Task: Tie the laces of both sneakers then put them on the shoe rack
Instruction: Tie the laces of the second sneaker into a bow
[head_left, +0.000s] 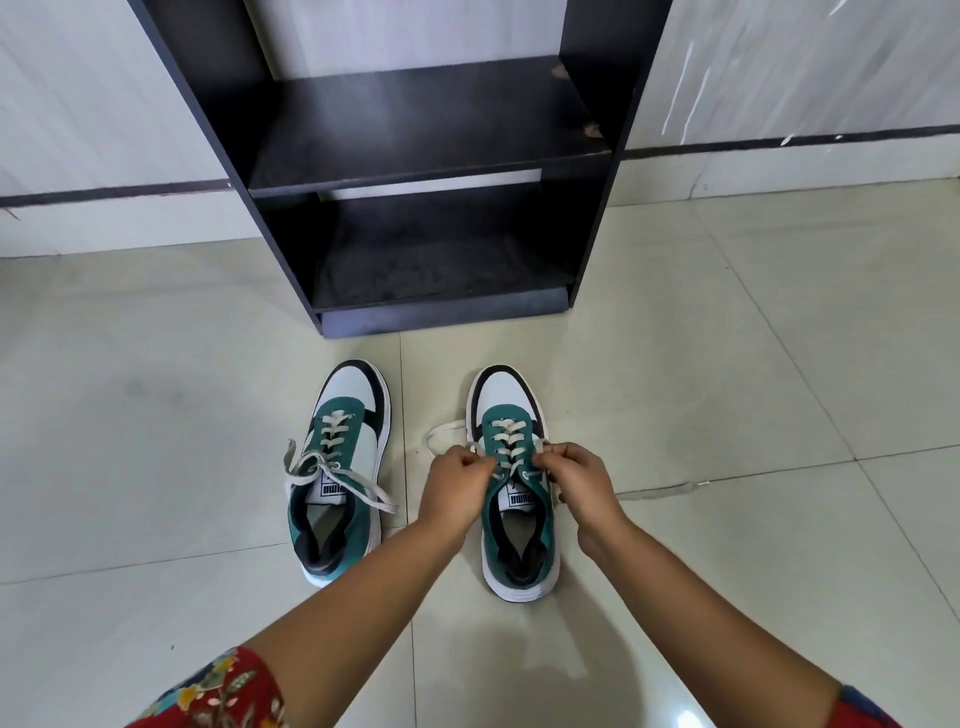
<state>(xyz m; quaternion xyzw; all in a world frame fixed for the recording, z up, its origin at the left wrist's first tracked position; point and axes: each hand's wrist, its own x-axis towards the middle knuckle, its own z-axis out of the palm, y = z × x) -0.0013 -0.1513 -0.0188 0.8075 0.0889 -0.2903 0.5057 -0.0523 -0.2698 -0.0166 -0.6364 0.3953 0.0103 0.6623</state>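
Two green, white and black sneakers stand side by side on the tiled floor, toes pointing at the rack. The left sneaker (340, 467) has its white laces knotted, with loose ends lying over its sides. Over the right sneaker (514, 525), my left hand (457, 491) and my right hand (574, 480) each pinch a strand of its white lace (441, 431) near the top eyelets. One strand loops out onto the floor to the left, another trails off to the right. The black shoe rack (415, 171) stands just beyond, its two visible shelves bare.
Pale glossy floor tiles (156, 415) spread on all sides of the shoes. A light wall (78, 104) with a dark skirting stripe runs behind the rack. Red floral sleeves show at the bottom corners.
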